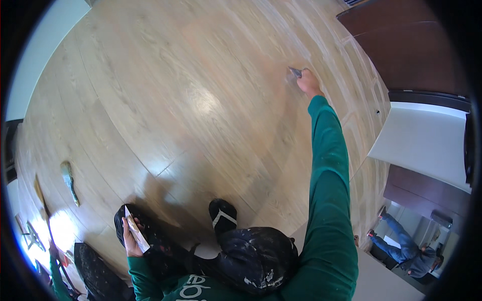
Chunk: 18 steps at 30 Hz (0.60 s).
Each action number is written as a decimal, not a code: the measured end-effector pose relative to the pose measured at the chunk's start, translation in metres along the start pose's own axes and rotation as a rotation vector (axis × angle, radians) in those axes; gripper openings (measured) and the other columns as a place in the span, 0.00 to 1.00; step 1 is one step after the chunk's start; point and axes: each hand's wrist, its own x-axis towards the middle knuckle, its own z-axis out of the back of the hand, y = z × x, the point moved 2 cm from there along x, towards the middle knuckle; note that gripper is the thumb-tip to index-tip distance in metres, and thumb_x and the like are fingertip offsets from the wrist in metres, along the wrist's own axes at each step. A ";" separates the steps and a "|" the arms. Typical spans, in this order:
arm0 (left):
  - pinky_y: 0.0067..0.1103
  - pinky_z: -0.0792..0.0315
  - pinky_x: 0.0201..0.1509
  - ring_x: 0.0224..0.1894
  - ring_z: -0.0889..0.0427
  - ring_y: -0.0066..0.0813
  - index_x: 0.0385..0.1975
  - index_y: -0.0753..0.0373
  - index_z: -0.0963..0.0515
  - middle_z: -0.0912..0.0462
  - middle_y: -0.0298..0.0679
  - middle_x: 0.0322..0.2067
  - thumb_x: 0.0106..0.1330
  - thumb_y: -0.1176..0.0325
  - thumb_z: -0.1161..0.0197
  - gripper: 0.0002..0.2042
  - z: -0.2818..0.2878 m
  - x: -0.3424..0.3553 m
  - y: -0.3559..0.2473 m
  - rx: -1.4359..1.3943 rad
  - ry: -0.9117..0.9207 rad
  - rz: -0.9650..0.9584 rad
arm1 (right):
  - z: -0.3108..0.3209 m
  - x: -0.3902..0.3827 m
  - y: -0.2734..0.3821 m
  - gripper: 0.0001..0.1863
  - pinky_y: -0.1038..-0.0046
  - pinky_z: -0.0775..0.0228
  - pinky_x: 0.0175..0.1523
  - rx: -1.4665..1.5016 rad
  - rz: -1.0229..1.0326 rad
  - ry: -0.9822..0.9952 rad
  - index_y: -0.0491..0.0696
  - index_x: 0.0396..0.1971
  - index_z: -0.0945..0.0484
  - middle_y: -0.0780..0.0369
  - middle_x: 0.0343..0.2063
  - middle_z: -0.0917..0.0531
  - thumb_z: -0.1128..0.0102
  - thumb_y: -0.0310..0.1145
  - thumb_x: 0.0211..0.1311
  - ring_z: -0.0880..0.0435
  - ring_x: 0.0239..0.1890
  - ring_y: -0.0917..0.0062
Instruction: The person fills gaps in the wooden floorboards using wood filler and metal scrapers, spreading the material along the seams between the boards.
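Observation:
My right hand [310, 84] reaches far out over the wood-plank floor, fingers closed round a putty knife [295, 72]. The knife's blade points left and lies at the floor, where pale streaks and smears run along the planks. Close to my body, my left hand [131, 244] is wrapped round a wide, flat, pale-edged blade that looks like a filling spreader [136, 230], held above my left leg. Whitish paste seems to sit on it. Both my sleeves are green, and my dark trousers carry white spatters.
A paintbrush [66, 173] lies on the floor [125, 110] at the left. Beyond it is a long-handled brush [39, 193] beside another person's green sleeve [59, 276] and dark trouser leg [98, 266]. A dark brown door [406, 45] stands far right; a person in jeans [399, 246] is at lower right.

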 end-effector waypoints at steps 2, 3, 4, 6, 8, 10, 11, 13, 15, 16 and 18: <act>0.26 0.17 0.32 0.35 0.14 0.31 0.48 0.52 0.21 0.16 0.36 0.38 0.72 0.49 0.48 0.17 0.009 0.004 -0.001 -0.024 -0.061 -0.009 | -0.004 0.002 0.000 0.14 0.55 0.29 0.50 -0.014 0.002 0.003 0.41 0.38 0.22 0.47 0.40 0.18 0.47 0.33 0.57 0.20 0.47 0.52; 0.26 0.17 0.32 0.35 0.15 0.31 0.48 0.52 0.21 0.16 0.35 0.38 0.72 0.49 0.49 0.17 0.013 0.003 -0.002 -0.023 -0.052 -0.004 | -0.007 0.003 0.002 0.14 0.56 0.29 0.50 -0.017 0.013 -0.006 0.41 0.37 0.21 0.48 0.40 0.18 0.47 0.33 0.57 0.20 0.47 0.53; 0.27 0.17 0.32 0.35 0.15 0.31 0.49 0.52 0.21 0.16 0.35 0.39 0.72 0.49 0.49 0.18 0.012 0.002 -0.001 -0.023 -0.047 0.002 | -0.011 0.001 0.004 0.13 0.56 0.29 0.51 -0.021 0.023 -0.010 0.41 0.37 0.21 0.48 0.41 0.19 0.47 0.33 0.56 0.21 0.48 0.53; 0.27 0.17 0.32 0.35 0.15 0.31 0.49 0.52 0.21 0.16 0.35 0.39 0.72 0.49 0.49 0.18 0.015 -0.001 -0.002 -0.008 -0.057 -0.004 | -0.019 -0.009 0.009 0.13 0.57 0.28 0.51 -0.036 0.103 -0.024 0.42 0.35 0.20 0.51 0.43 0.20 0.47 0.33 0.55 0.21 0.48 0.55; 0.27 0.17 0.32 0.36 0.15 0.31 0.49 0.52 0.21 0.16 0.35 0.39 0.72 0.48 0.50 0.18 0.019 0.002 -0.004 -0.003 -0.036 0.001 | -0.028 -0.011 0.006 0.11 0.59 0.28 0.52 -0.071 0.170 -0.054 0.43 0.33 0.18 0.54 0.44 0.21 0.46 0.32 0.54 0.22 0.48 0.57; 0.27 0.17 0.33 0.36 0.15 0.32 0.49 0.51 0.21 0.16 0.35 0.39 0.72 0.48 0.50 0.18 0.023 0.003 -0.007 -0.007 -0.005 0.012 | -0.038 -0.016 0.010 0.10 0.60 0.27 0.52 -0.121 0.229 -0.082 0.45 0.32 0.17 0.56 0.45 0.22 0.45 0.31 0.52 0.22 0.48 0.58; 0.28 0.17 0.33 0.37 0.15 0.32 0.49 0.51 0.21 0.16 0.36 0.39 0.72 0.49 0.49 0.18 0.019 0.001 -0.006 -0.042 -0.008 0.028 | -0.041 -0.021 0.011 0.10 0.60 0.27 0.52 -0.099 0.253 -0.096 0.45 0.32 0.17 0.56 0.44 0.21 0.45 0.30 0.52 0.22 0.48 0.59; 0.28 0.17 0.34 0.37 0.15 0.32 0.49 0.52 0.21 0.16 0.36 0.39 0.72 0.49 0.49 0.18 0.020 0.001 -0.006 -0.029 -0.025 0.019 | -0.045 -0.033 0.015 0.11 0.60 0.27 0.52 -0.053 0.298 -0.128 0.46 0.33 0.17 0.57 0.43 0.21 0.44 0.29 0.50 0.22 0.47 0.59; 0.27 0.17 0.35 0.37 0.15 0.33 0.49 0.52 0.21 0.16 0.36 0.39 0.72 0.50 0.49 0.17 0.019 0.002 -0.006 -0.008 -0.009 0.018 | -0.048 -0.042 0.021 0.12 0.60 0.27 0.51 -0.071 0.345 -0.124 0.46 0.34 0.17 0.57 0.43 0.21 0.44 0.28 0.50 0.22 0.47 0.60; 0.27 0.17 0.35 0.37 0.15 0.33 0.49 0.52 0.21 0.16 0.36 0.39 0.72 0.50 0.49 0.17 0.013 0.002 -0.006 0.010 0.017 0.024 | -0.048 -0.048 0.021 0.12 0.61 0.27 0.51 -0.080 0.363 -0.125 0.46 0.35 0.17 0.57 0.43 0.21 0.44 0.27 0.49 0.23 0.47 0.60; 0.26 0.17 0.35 0.37 0.15 0.33 0.50 0.53 0.21 0.16 0.37 0.39 0.72 0.51 0.49 0.17 0.012 0.000 -0.004 0.022 0.035 0.017 | -0.053 -0.068 0.031 0.13 0.61 0.27 0.49 -0.035 0.418 -0.156 0.46 0.36 0.17 0.58 0.42 0.21 0.43 0.27 0.48 0.22 0.46 0.61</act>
